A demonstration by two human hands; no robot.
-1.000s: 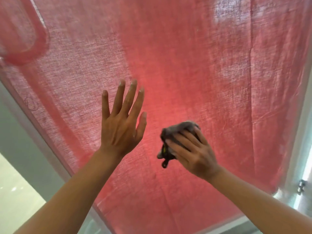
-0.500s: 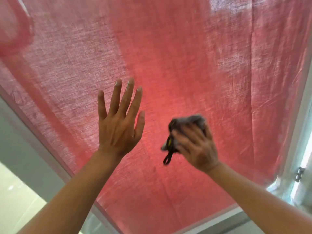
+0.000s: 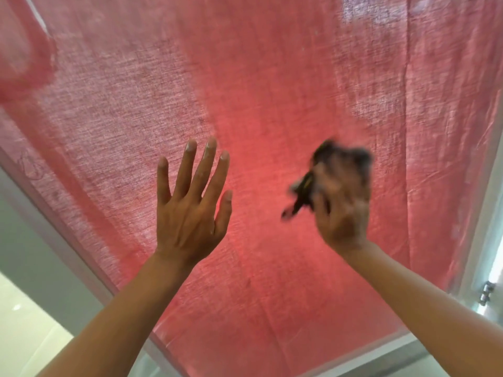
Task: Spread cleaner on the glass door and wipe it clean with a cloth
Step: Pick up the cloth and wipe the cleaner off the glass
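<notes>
The glass door fills the view, with a red woven curtain showing behind the pane. My left hand is flat against the glass at centre, fingers spread upward, holding nothing. To its right, my right hand is blurred by motion and presses a dark crumpled cloth to the pane. A dark tag or loop of the cloth dangles off its left side.
A white door frame runs down the right edge, with a metal hinge low on it. The frame's left edge slants down toward the bottom centre. A pale wall and floor lie at the lower left.
My right hand has carried the cloth up and to the right across the glass and is now motion-blurred. My left hand stays flat on the pane.
</notes>
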